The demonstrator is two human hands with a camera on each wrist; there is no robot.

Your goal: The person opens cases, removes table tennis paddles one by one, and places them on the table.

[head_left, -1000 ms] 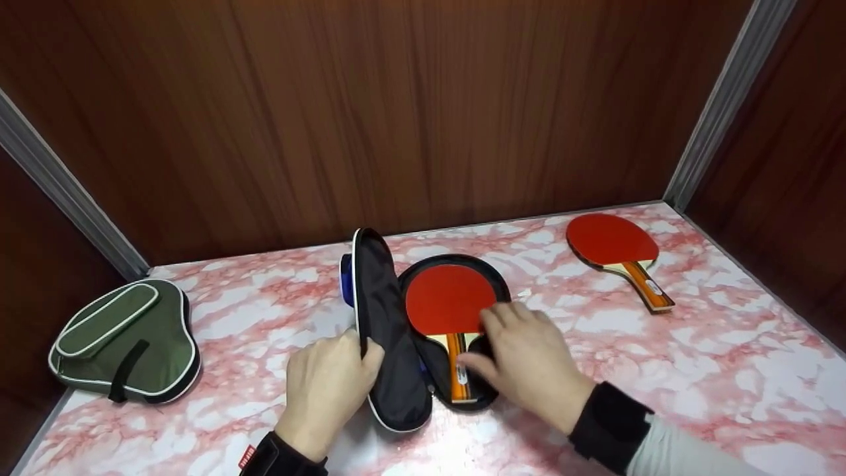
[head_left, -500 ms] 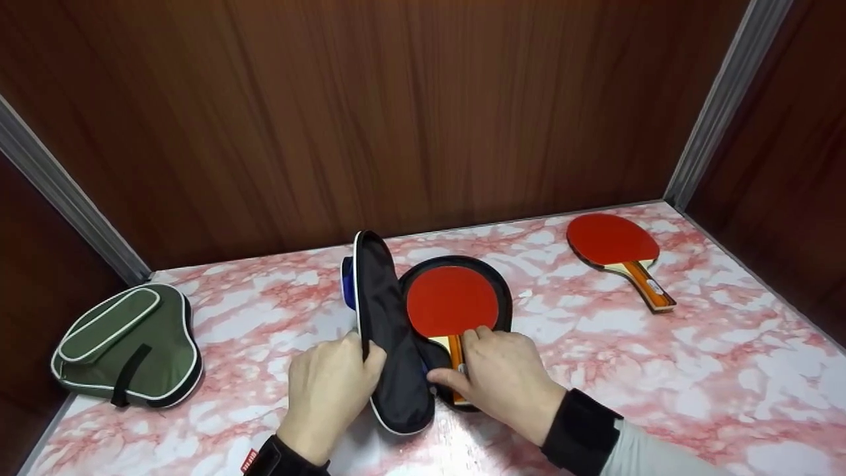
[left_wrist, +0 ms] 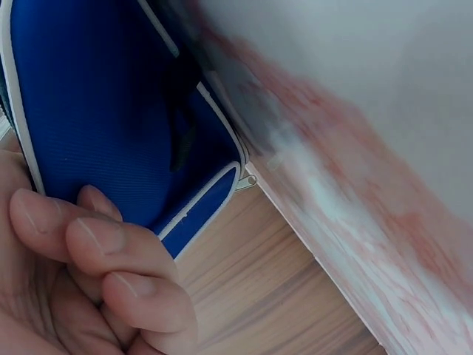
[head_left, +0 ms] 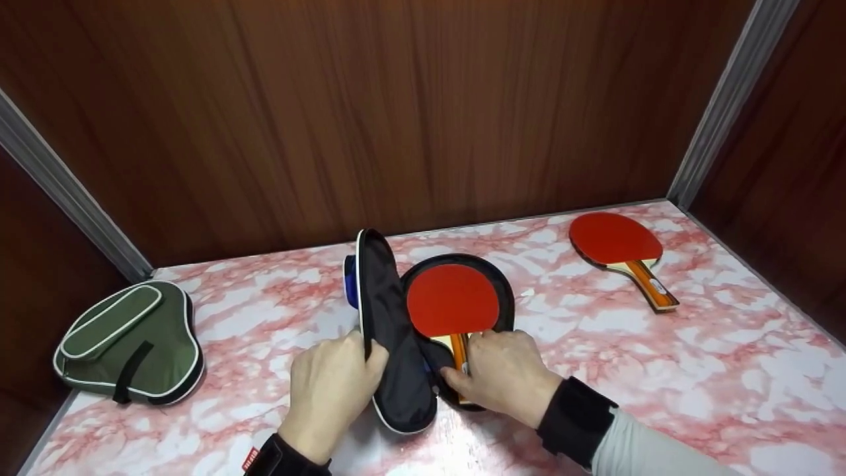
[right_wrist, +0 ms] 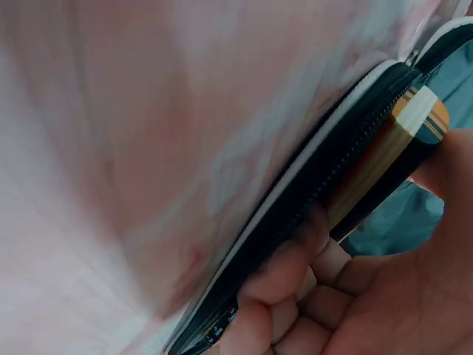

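Note:
My left hand (head_left: 338, 380) grips the raised lid's edge of a blue paddle case (left_wrist: 96, 111), its thumb on the black lining (head_left: 390, 344). The case stands unzipped, lid tilted up on the left. In its other half lies a table tennis paddle (head_left: 453, 301), red face up, handle toward me. My right hand (head_left: 505, 370) is curled over the handle, thumb on its left side. In the right wrist view the handle (right_wrist: 392, 163) shows between thumb and curled fingers, close to the zipped rim (right_wrist: 318, 170). The hand hides part of the handle and the case's lower right.
A second red paddle (head_left: 615, 238) lies at the right rear of the marbled table (head_left: 661, 390). On the left rests a green paddle case (head_left: 142, 350) with white piping and a black strap. Brown wood panels (head_left: 423, 119) enclose the back and sides.
My right hand has moved left and down from the case's right rim onto the paddle's handle, then shifted slightly. The left hand keeps hold of the lid, almost unmoved.

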